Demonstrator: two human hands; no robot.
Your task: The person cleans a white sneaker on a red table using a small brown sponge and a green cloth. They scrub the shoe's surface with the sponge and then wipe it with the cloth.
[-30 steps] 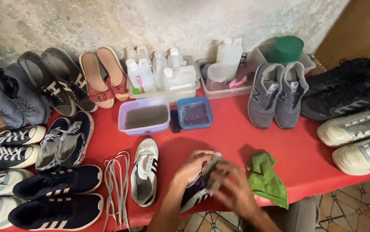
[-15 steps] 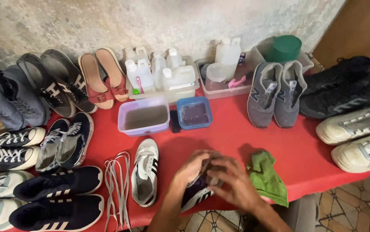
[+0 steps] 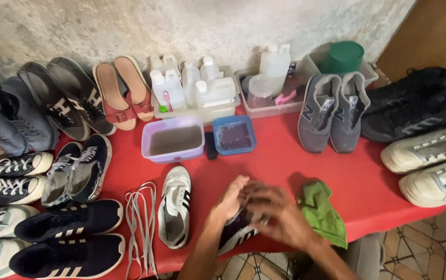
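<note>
A dark purple sneaker with white stripes (image 3: pixel 237 232) lies at the front edge of the red table (image 3: pixel 280 161). My left hand (image 3: pixel 229 199) rests on its upper with fingers curled round it. My right hand (image 3: pixel 280 218) covers the shoe from the right and seems to press a pale cloth, mostly hidden, against it. The matching white sneaker with dark stripes (image 3: pixel 175 206) lies just to the left. A crumpled green cloth (image 3: pixel 320 211) sits right of my right hand.
Loose grey laces (image 3: pixel 141 220) lie left of the white sneaker. A lilac tub (image 3: pixel 173 139) and a blue tub (image 3: pixel 234 136) hold murky water. Trays of white bottles (image 3: pixel 194 88) stand at the wall. Several pairs of shoes line both sides, grey sneakers (image 3: pixel 333 111) at right.
My right hand has slid down and right across the purple sneaker, and my left hand's fingers have lifted a little. The shoe stays in place.
</note>
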